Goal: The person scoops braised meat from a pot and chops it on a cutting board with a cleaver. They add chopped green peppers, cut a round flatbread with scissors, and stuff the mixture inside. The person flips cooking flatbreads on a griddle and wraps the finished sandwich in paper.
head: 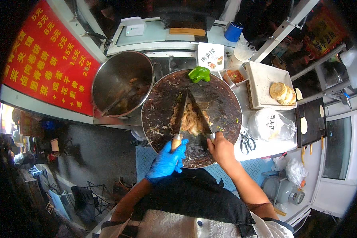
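My left hand (167, 159), in a blue disposable glove, grips the wooden handle of a cleaver (182, 114). Bare, my right hand (221, 148) is closed on the handle of another cleaver (200, 114). The blades slant towards each other and form a narrow peak on a round, dark chopping block (223, 101). Between them lies a pile of chopped cooked meat (192, 122), with scraps scattered around it. A green pepper (199, 73) rests at the block's far edge.
Left of the block stands a deep metal pot (123, 84) holding dark contents. On the right are a container of red seasoning (235, 76), a white tray (260, 86) with flatbreads (282, 92), black-handled scissors (247, 142), a bag of packaging (270, 124) and a griddle (311, 119).
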`<action>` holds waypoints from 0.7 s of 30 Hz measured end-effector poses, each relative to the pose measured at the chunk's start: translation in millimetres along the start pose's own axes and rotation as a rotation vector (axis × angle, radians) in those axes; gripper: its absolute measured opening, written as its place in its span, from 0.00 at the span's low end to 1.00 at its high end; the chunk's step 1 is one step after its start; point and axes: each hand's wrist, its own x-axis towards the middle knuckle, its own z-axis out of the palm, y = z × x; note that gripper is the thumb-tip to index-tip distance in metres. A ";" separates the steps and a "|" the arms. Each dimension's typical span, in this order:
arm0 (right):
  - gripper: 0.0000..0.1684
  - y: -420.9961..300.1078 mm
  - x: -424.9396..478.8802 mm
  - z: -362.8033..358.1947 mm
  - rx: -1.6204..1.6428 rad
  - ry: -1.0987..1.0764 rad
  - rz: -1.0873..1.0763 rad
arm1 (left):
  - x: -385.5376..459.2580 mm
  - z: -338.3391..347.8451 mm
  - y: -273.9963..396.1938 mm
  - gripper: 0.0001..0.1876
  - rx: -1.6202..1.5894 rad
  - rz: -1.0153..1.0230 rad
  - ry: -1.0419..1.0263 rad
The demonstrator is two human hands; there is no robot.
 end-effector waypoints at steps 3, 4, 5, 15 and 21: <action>0.17 -9.1 7.0 -30.9 0.056 -0.071 0.023 | -7.1 -10.2 12.8 0.23 -0.189 -0.006 -0.136; 0.18 -14.4 0.1 -36.1 0.086 -0.078 0.048 | -7.9 -13.1 10.4 0.23 -0.238 -0.005 -0.169; 0.18 -13.2 -1.1 -21.1 0.071 -0.045 0.052 | -8.9 -16.2 5.4 0.23 -0.287 -0.006 -0.203; 0.19 -45.8 0.8 22.3 -0.026 0.083 0.040 | -3.3 -44.4 10.4 0.25 -0.213 0.118 -0.304; 0.14 -58.0 -12.0 4.2 0.151 0.022 0.133 | 14.3 -87.1 43.4 0.18 0.867 0.323 0.247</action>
